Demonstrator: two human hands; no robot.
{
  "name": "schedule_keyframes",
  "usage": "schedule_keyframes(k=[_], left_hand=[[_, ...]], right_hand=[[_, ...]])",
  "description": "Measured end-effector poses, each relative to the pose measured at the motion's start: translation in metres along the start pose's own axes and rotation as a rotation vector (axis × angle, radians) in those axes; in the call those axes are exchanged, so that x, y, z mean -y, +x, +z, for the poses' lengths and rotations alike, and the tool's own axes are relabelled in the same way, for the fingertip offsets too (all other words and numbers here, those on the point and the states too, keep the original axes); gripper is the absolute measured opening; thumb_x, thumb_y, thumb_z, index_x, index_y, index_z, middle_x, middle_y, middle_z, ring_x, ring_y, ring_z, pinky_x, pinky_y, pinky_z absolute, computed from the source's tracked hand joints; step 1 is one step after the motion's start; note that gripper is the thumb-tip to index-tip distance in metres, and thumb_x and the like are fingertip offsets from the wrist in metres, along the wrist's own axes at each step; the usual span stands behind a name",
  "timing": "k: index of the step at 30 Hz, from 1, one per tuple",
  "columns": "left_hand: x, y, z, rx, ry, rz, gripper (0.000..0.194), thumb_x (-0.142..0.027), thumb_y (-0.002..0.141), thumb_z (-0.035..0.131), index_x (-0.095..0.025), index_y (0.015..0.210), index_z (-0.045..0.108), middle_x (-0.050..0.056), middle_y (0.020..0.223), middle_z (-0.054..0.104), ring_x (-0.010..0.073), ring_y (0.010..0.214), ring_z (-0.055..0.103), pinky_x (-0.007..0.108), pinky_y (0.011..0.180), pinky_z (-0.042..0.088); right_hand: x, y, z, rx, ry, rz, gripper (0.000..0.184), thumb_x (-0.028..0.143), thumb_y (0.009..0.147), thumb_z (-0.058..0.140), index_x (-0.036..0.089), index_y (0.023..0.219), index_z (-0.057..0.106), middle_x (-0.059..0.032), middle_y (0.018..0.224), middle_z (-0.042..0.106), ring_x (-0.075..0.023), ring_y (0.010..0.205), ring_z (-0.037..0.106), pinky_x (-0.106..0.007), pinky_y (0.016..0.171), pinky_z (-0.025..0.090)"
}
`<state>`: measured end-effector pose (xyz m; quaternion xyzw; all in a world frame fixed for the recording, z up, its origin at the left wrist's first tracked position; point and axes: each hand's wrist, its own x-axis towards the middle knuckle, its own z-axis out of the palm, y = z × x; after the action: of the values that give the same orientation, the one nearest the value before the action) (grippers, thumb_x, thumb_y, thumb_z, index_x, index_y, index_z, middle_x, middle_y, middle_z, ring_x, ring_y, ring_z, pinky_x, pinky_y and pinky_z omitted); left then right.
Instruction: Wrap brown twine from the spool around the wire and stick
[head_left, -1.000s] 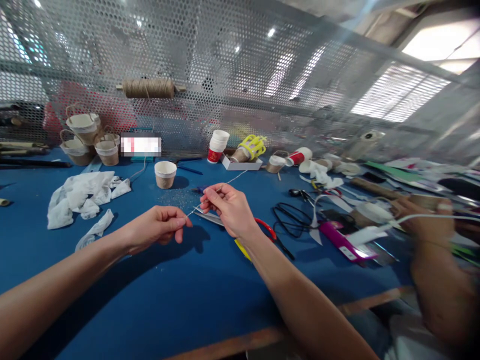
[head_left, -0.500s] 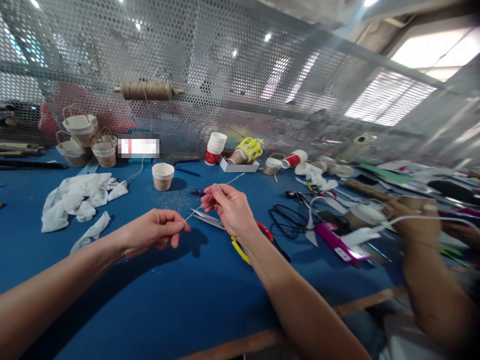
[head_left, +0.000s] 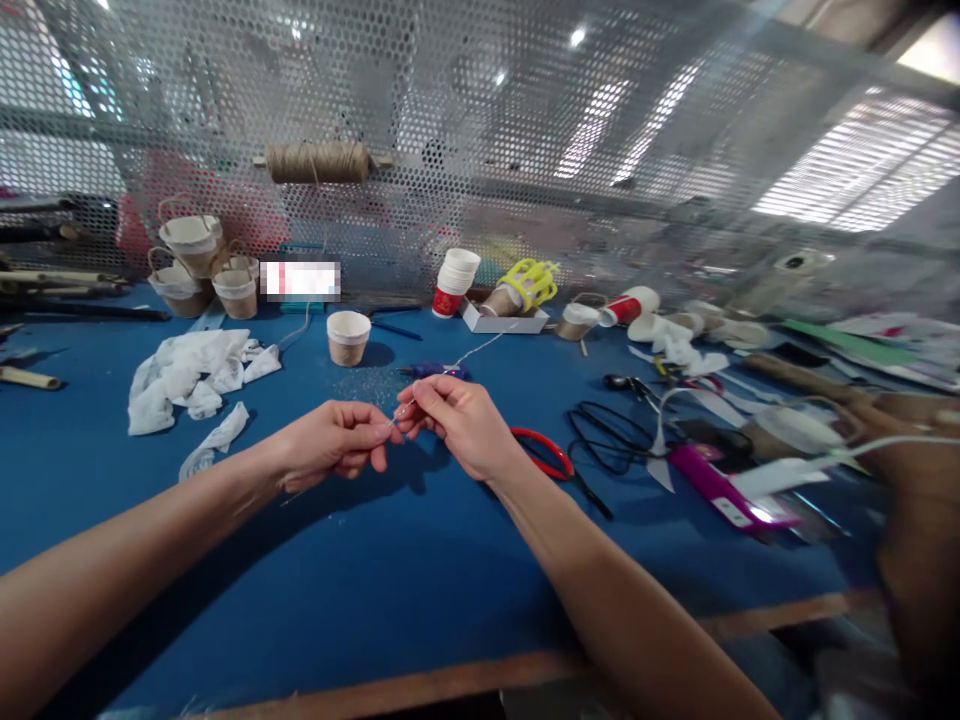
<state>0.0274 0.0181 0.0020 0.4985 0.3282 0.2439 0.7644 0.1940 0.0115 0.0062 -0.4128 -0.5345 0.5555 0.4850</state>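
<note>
My left hand (head_left: 337, 440) is closed, its thumb and fingertips pinching a thin twisted pale strand (head_left: 484, 347). My right hand (head_left: 469, 425) pinches the same strand just beside it, so the two sets of fingertips nearly touch. From the right hand the strand's free end runs up and away over the table. A short tail shows below the left hand. Behind the right hand lies a blue tool with a dark tip (head_left: 442, 372). Red-handled scissors or pliers (head_left: 551, 455) lie partly hidden beside the right wrist. A paper-lined brown cup (head_left: 349, 345) stands beyond the hands.
White crumpled cloth (head_left: 191, 375) lies at left, near small handled baskets (head_left: 187, 245). Stacked paper cups (head_left: 454, 285) and a yellow crown-like piece (head_left: 531, 285) stand at the back. Black cable (head_left: 600, 435) and a purple device (head_left: 727, 485) lie right, near another person's arm (head_left: 919, 520).
My hands have come closer together along the strand. The view has swung slightly, so the table things sit differently in it; the yellow handle is now hidden behind my right hand and arm.
</note>
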Motion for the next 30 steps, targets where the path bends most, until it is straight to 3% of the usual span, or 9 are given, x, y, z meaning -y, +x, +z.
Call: schedule_keyframes(k=[4,7,9,12,14,18,21,24,30], left_hand=[[-0.004,0.0,-0.007,0.072,0.019,-0.042,0.028,-0.037,0.078,0.054,-0.01,0.079,0.058,0.001,0.058,0.061,0.0032,0.039,0.043,0.018,0.041,0.029],[-0.009,0.0,-0.017,0.103,0.049,-0.028,0.031,-0.04,0.08,0.049,-0.012,0.089,0.059,0.005,0.069,0.066,0.009,0.054,0.056,0.023,0.055,0.042],[-0.011,-0.001,-0.02,0.044,0.082,0.13,0.027,-0.028,0.074,0.061,-0.015,0.097,0.057,0.004,0.079,0.067,0.0102,0.065,0.06,0.026,0.066,0.046],[-0.012,-0.004,-0.012,-0.045,0.19,0.391,0.038,-0.016,0.066,0.067,-0.019,0.102,0.057,0.003,0.092,0.066,0.0116,0.078,0.061,0.027,0.075,0.046],[-0.012,-0.007,-0.004,-0.117,0.34,0.483,0.019,-0.018,0.068,0.065,-0.017,0.086,0.065,0.004,0.088,0.067,0.0125,0.078,0.06,0.027,0.075,0.047],[-0.012,-0.011,0.003,-0.304,0.526,0.714,0.01,-0.021,0.072,0.061,-0.017,0.078,0.068,0.004,0.081,0.066,0.0132,0.075,0.06,0.027,0.074,0.048],[-0.014,-0.011,-0.001,-0.345,0.405,0.813,0.014,-0.026,0.076,0.057,-0.018,0.081,0.067,0.006,0.095,0.064,0.0148,0.081,0.059,0.029,0.074,0.048],[-0.017,-0.01,-0.002,-0.316,0.211,0.824,0.023,-0.032,0.082,0.048,-0.017,0.088,0.065,0.007,0.102,0.062,0.0166,0.089,0.059,0.032,0.08,0.048],[-0.029,-0.01,-0.007,-0.499,-0.015,0.963,0.018,-0.034,0.081,0.05,-0.019,0.08,0.059,0.001,0.071,0.066,0.014,0.073,0.063,0.033,0.075,0.049]], right_hand=[[0.003,0.002,-0.004,-0.055,0.039,0.004,0.021,0.036,0.07,0.063,0.015,0.073,0.06,-0.0002,0.063,0.063,-0.0091,0.054,0.059,-0.024,0.054,0.046],[0.006,0.006,-0.009,-0.137,0.148,0.019,0.018,0.034,0.071,0.062,0.016,0.073,0.059,0.0011,0.062,0.061,-0.0077,0.055,0.056,-0.022,0.053,0.045],[0.006,0.009,-0.011,-0.18,0.237,0.053,0.016,0.033,0.071,0.062,0.017,0.072,0.059,0.0019,0.061,0.06,-0.0073,0.055,0.055,-0.021,0.052,0.043],[0.004,0.01,-0.009,-0.182,0.351,0.127,0.014,0.03,0.073,0.06,0.017,0.071,0.058,0.002,0.061,0.06,-0.007,0.054,0.055,-0.02,0.051,0.043],[0.003,0.01,-0.008,-0.165,0.405,0.182,0.012,0.028,0.074,0.059,0.016,0.072,0.059,0.0016,0.063,0.06,-0.0067,0.055,0.055,-0.019,0.051,0.043],[0.006,0.016,-0.017,-0.263,0.474,0.179,0.01,0.023,0.078,0.055,0.016,0.072,0.059,0.0015,0.065,0.06,-0.005,0.052,0.052,-0.018,0.049,0.041],[0.01,0.021,-0.029,-0.409,0.546,0.096,0.021,0.019,0.084,0.045,0.016,0.068,0.058,0.0007,0.064,0.06,-0.0046,0.051,0.051,-0.018,0.052,0.043],[0.013,0.021,-0.032,-0.428,0.545,0.05,0.02,0.02,0.084,0.045,0.016,0.07,0.059,0.0005,0.064,0.059,-0.0046,0.051,0.051,-0.017,0.052,0.044],[0.012,0.017,-0.024,-0.396,0.36,-0.075,0.014,0.029,0.076,0.058,0.016,0.079,0.057,0.0013,0.063,0.06,-0.005,0.05,0.051,-0.018,0.048,0.042]])
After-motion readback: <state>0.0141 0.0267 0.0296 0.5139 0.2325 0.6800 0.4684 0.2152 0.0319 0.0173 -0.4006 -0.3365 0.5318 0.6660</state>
